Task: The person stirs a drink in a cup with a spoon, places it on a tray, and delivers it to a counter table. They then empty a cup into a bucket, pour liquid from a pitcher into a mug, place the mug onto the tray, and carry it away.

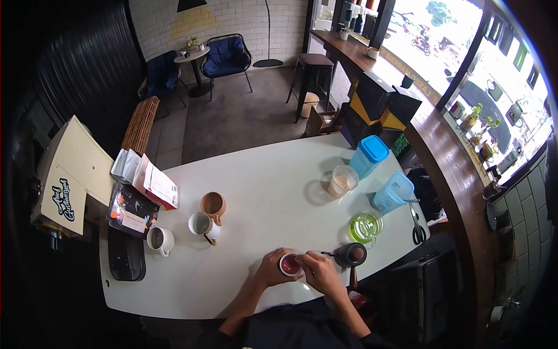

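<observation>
My left hand (pixel 272 267) is wrapped round a small white-rimmed cup (pixel 290 264) with red contents, held near the front edge of the white table. My right hand (pixel 321 273) is at the cup's right rim, its fingers pinched together; whatever they hold dips toward the red contents and is too small to make out. Just right of that hand stands a dark pot (pixel 344 256) with something brown at its top and a wooden handle toward me. Behind the pot is a glass jug (pixel 365 227) of green liquid.
Three mugs stand to the left: brown (pixel 213 203), white-and-brown (pixel 200 223) and white (pixel 160 241). At the right are a clear plastic cup (pixel 343 181), a lidded blue container (pixel 369 157), an open blue container (pixel 393 193) and scissors (pixel 417 225). A cream machine (pixel 72 180) borders the left.
</observation>
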The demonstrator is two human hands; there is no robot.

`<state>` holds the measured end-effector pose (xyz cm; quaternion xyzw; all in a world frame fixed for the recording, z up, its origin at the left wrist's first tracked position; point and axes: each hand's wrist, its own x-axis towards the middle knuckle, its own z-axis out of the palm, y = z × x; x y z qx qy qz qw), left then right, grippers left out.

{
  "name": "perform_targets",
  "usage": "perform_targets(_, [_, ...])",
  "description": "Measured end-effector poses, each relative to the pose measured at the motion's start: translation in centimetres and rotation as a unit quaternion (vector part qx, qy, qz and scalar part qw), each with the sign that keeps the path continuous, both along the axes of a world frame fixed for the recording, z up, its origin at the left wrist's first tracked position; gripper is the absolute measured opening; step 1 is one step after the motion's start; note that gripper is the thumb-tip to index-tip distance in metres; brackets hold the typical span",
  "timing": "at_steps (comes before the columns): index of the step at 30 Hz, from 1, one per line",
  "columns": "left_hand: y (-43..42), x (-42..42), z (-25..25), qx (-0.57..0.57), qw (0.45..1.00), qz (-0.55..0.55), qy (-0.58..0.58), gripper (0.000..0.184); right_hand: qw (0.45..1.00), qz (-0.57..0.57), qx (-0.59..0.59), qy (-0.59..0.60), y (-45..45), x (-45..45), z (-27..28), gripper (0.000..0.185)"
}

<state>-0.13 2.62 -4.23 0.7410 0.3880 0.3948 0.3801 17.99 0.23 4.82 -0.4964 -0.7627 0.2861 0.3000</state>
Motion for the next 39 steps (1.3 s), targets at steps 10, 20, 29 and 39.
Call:
perform_targets(10, [0.0,-0.2,-0.2,0.006,1.000,0.005,-0.008,0.063,1.000,0.019,-0.015,-0.009,-0.2,0.1,0.0,0.017])
perform_targets(20, [0.0,-0.5,-0.3,-0.022,1.000,-0.011,-0.010,0.063,0.999,0.028,0.007,0.025,-0.6,-0.5,-0.2,0.012])
perform_targets(29, [0.0,-0.3,0.0,-0.010,1.000,0.002,0.003,0.062,1.000,0.004,0.009,0.029,-0.5,-0.4,-0.2,0.013])
perform_targets(39, [0.1,-0.3,-0.2,-0.015,1.000,0.002,-0.010,0.062,1.000,-0.004,0.000,-0.002,-0.1,-0.4,0.1,0.012])
